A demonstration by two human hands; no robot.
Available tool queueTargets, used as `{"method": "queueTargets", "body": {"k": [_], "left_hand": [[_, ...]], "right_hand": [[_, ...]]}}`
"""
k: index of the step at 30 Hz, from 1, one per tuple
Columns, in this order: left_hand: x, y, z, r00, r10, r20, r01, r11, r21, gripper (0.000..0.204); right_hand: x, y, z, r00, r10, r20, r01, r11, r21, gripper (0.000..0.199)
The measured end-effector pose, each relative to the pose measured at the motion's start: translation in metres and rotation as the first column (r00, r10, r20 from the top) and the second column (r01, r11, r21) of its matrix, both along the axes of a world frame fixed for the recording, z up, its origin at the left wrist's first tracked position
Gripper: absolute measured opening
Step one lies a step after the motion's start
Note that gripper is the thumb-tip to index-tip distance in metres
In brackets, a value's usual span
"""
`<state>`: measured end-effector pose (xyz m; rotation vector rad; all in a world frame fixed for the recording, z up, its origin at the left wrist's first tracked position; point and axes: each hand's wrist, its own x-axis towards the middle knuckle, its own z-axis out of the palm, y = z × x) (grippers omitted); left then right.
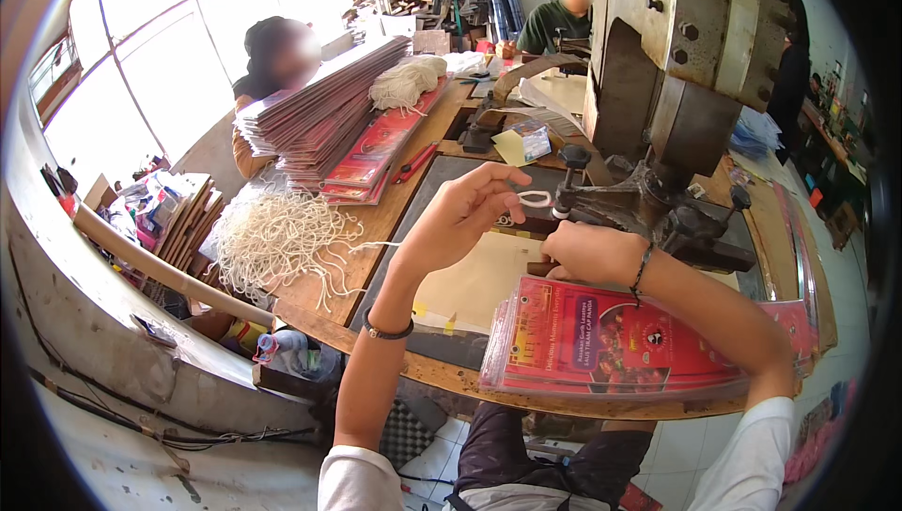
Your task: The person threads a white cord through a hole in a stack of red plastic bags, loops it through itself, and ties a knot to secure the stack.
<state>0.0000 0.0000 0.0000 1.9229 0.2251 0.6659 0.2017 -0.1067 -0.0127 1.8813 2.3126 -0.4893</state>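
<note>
My left hand [477, 209] is raised over the work table, its thumb and fingers closed on a white string. A small loop of the string [536, 198] stands out past the fingertips, beside a metal post of the machine. Below the wrist, a loose strand runs left toward a tangled heap of white strings [282, 240]. My right hand [601, 252] is low at the machine's base with its fingers curled down; what they hold, if anything, is hidden. Under my right forearm lies a stack of red printed sheets in clear plastic [564, 337], near the table's front edge.
A heavy metal press [695, 126] rises at the right, with clamp knobs near my hands. Left of it are a tall stack of printed boards [319, 116], a white string bundle [409, 82] and red-handled pliers [413, 162]. Two people sit across the table.
</note>
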Motion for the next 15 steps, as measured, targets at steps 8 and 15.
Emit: {"method": "queueTargets", "body": {"k": [8,15], "left_hand": [[0.003,-0.012,0.0,0.982,0.048,0.183,-0.049,0.999,0.003,0.021],[0.005,-0.05,0.018,0.944,0.159,0.289,-0.281,0.846,0.453,0.018]], "right_hand": [[-0.022,-0.029,0.04,0.757,0.047,-0.652,0.219,0.922,0.32,0.053],[-0.022,-0.044,0.064,0.507,0.06,-0.86,0.366,0.889,0.277,0.047]]}}
